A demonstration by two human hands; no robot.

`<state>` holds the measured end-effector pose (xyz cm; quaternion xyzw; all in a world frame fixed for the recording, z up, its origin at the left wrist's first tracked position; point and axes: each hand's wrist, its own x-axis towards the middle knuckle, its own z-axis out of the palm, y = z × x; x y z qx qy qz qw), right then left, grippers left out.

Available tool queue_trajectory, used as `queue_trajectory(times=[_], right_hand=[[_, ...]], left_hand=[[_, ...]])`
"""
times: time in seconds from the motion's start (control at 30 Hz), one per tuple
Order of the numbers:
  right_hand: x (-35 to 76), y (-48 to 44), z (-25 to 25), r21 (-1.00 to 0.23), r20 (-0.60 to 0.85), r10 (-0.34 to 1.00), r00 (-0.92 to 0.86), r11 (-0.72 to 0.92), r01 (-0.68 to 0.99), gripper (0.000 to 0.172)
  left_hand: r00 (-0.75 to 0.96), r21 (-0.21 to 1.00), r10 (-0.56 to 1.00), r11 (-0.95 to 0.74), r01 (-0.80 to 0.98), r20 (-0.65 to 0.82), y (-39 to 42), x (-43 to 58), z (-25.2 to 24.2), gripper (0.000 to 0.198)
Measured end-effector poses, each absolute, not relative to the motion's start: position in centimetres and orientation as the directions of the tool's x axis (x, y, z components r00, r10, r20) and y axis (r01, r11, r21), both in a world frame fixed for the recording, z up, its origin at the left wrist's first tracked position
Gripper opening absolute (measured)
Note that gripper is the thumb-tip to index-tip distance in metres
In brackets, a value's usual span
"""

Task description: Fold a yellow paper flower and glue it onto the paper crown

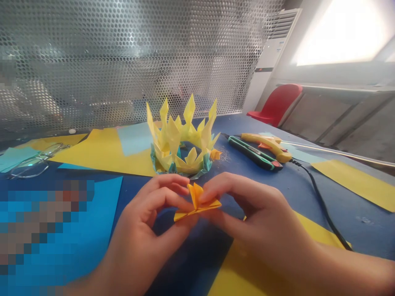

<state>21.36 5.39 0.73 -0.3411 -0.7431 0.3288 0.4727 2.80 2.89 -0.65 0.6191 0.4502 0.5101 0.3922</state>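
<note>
Between my two hands is a small orange folded paper piece (pixel 196 202), with flaps standing up in its middle and flat wings to either side. My left hand (pixel 157 216) pinches its left wing between thumb and fingers. On the other side, my right hand (pixel 249 209) grips the right part, the fingertips pressing near the raised flaps. Just beyond my fingers stands a folded paper crown (pixel 190 156), with tall yellow points and a teal base. A little orange folded piece (pixel 215 154) rests against its right side.
Right of the crown lie a green-black utility knife (pixel 254 153) and a yellow glue gun (pixel 268 144) with a black cord (pixel 321 201). Eyeglasses (pixel 40 160), yellow paper (pixel 101 152) and blue paper (pixel 101 230) are on the left. A perforated metal panel (pixel 138 61) stands behind the blue table (pixel 354 230).
</note>
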Motion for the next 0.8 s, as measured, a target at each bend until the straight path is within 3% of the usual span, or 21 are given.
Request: queue_trajectory(times=[0.2, 0.47, 0.6, 0.8], right_hand=[[21.21, 5.43, 0.71, -0.822, 0.458, 0.799, -0.390, 0.548, 0.155, 0.030], [21.36, 5.55, 0.63, -0.850, 0.431, 0.854, -0.291, 0.493, 0.186, 0.016], [21.49, 5.43, 0.85, -0.851, 0.367, 0.858, -0.360, 0.466, 0.241, 0.009], [21.36, 5.32, 1.16, -0.817, 0.412, 0.815, -0.407, 0.528, 0.230, 0.009]], left_hand=[[0.076, 0.937, 0.951, -0.309, 0.165, 0.300, 2.46, 2.99, -0.45, 0.020], [0.057, 0.952, 0.969, -0.247, 0.181, 0.240, 2.60, 2.69, -0.58, 0.018], [0.028, 0.970, 0.975, -0.221, 0.097, 0.220, 2.53, 3.02, -0.52, 0.020], [-0.002, 0.966, 0.967, -0.256, 0.045, 0.257, 2.19, 3.64, -0.39, 0.029]])
